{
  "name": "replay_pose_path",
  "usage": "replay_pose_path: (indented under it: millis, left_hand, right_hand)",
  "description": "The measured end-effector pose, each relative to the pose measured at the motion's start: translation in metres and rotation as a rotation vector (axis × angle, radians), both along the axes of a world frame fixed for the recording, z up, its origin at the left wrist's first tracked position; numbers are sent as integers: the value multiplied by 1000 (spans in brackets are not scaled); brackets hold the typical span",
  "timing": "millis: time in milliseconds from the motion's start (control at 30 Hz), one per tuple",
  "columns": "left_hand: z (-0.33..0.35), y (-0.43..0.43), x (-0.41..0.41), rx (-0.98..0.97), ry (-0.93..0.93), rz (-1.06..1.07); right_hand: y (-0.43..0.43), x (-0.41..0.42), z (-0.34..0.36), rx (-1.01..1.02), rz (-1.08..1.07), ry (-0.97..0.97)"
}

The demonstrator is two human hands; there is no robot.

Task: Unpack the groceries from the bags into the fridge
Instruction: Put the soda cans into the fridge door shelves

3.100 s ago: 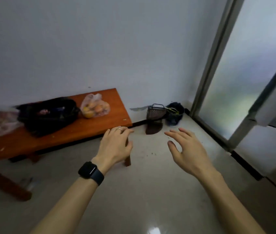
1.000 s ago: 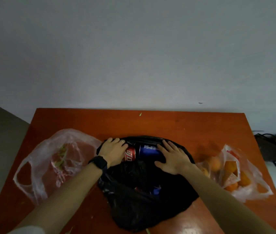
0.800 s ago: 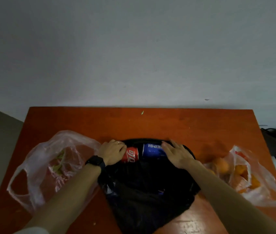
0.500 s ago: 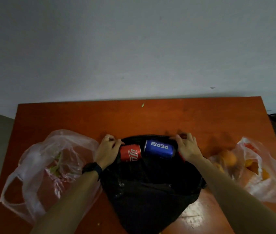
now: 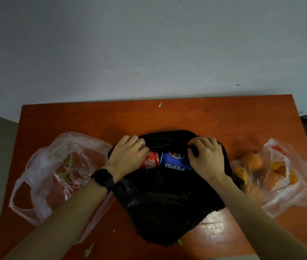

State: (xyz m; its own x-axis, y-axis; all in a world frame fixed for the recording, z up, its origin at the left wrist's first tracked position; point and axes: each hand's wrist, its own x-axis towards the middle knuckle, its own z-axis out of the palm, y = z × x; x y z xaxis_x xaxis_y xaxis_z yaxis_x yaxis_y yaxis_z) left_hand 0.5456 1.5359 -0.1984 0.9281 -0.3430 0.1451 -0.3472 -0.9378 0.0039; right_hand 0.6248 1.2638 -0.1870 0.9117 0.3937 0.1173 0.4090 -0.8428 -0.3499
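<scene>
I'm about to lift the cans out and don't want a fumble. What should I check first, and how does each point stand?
1. Mouth of black bag open: ok, red can and blue can both show.
2. Hands free: not ok, left hand and right hand both grip the bag's rim.
3. Cans steady: ok, lying side by side.
4. More items deeper: cannot tell.
5. Open fridge: cannot tell, not in view.

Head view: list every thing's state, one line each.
black bag: mouth held open.
Coca-Cola can: on its side inside black bag.
Pepsi can: on its side beside it.
left hand: grips bag's rim.
right hand: grips bag's rim.
bag of oranges: slumped, fruit inside.
clear bag: slack, green scraps inside.
</scene>
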Motion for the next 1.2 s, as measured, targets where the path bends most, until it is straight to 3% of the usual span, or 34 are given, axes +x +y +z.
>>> replay_pose_path:
  millis: [100,233,333,500,600,734,900,1067,1200]
  left_hand:
    - [10,-22,3,93,178,-12]
    - [11,-43,11,374,479,28]
    - [8,-50,18,454,508,37]
    - [9,-50,19,457,482,48]
    - [18,-40,13,336,412,98]
    - [52,-35,5,79,295,202]
    - [130,-64,4,-277,182,272]
    - [195,-139,-6,-724,158,215]
    - [227,-239,-26,-910,193,54]
  right_hand:
    - [12,-17,7,-47,90,11]
    - [24,-31,-3,-372,250,109]
    - [32,-34,-14,-595,227,274]
    - [45,-22,-15,-673,152,371]
    - [38,-19,-4,-499,90,458]
    - [9,-25,28,-112,44,505]
    - [-44,-60,93,376,-56,440]
    - [-121,-117,153,741,-213,354]
    - [-206,-181,190,882,-338,244]
